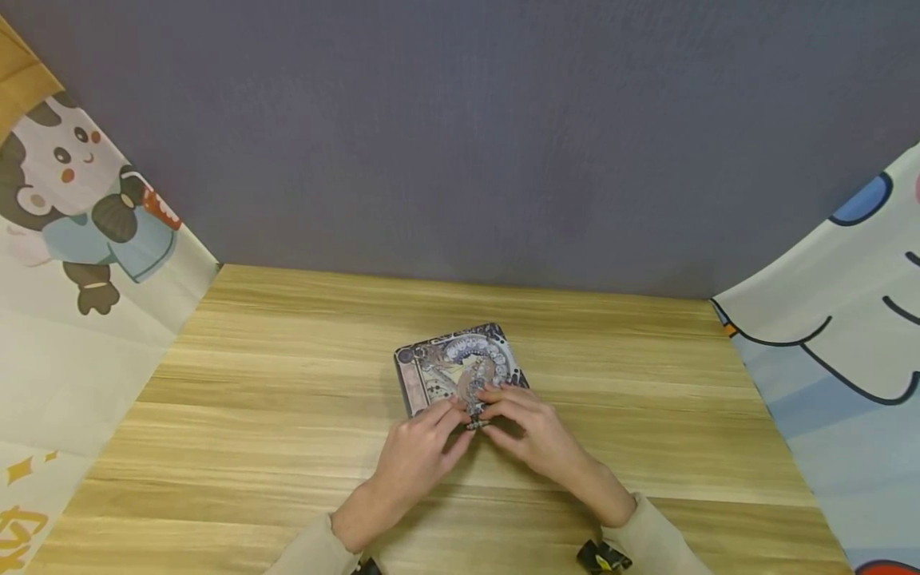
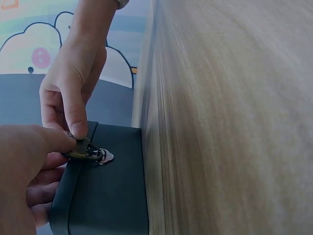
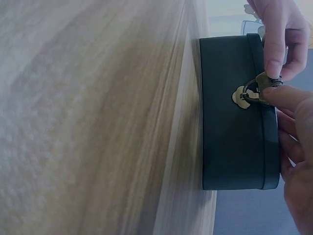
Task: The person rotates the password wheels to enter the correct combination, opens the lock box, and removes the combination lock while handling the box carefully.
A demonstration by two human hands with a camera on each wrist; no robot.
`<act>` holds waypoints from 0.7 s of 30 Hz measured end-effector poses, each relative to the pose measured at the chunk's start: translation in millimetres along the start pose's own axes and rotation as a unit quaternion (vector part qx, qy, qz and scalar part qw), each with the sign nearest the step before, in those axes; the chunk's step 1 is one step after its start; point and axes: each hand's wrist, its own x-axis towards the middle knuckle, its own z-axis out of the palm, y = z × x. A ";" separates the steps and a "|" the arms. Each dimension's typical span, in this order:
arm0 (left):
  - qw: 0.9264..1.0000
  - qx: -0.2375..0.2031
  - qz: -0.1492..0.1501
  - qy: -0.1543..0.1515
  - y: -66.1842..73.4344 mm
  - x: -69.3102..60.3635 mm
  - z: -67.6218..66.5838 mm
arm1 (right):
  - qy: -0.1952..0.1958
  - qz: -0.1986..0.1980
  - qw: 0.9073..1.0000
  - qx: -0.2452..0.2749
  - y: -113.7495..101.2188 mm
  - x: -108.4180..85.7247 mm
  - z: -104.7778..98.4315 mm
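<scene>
Woodgrain counter (image 1: pixel 251 415), dark box (image 3: pixel 230 147) on it. Left grip (image 1: pixel 422 443) and right grip (image 1: pixel 535 430) both pinch the padlock (image 3: pixel 263 82); best to steady its body, avoid wrenching the latch plate (image 3: pixel 237 98).

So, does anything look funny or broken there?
Nothing looks spilled or broken. The box sits askew on the table, and its padlock points up instead of hanging, seemingly because fingers hold it.

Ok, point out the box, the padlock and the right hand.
Box (image 3: pixel 234 137), right wrist view: its dark side.
Padlock (image 2: pixel 82 148), left wrist view: its body.
Right hand (image 1: pixel 533 430), head view: back of the hand.
</scene>
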 end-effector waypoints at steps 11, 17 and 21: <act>1.000 0.003 0.004 -0.001 0.1 0.0 -0.8 | -0.001 0.001 1.000 0.001 0.8 -0.5 -0.1; 1.000 0.002 0.004 0.003 0.0 -0.1 -0.6 | -0.004 0.003 1.000 0.003 0.3 -0.3 -0.6; 1.000 0.002 0.007 0.004 -0.4 -0.2 -0.6 | -0.004 0.003 1.000 0.006 0.5 -0.4 -0.8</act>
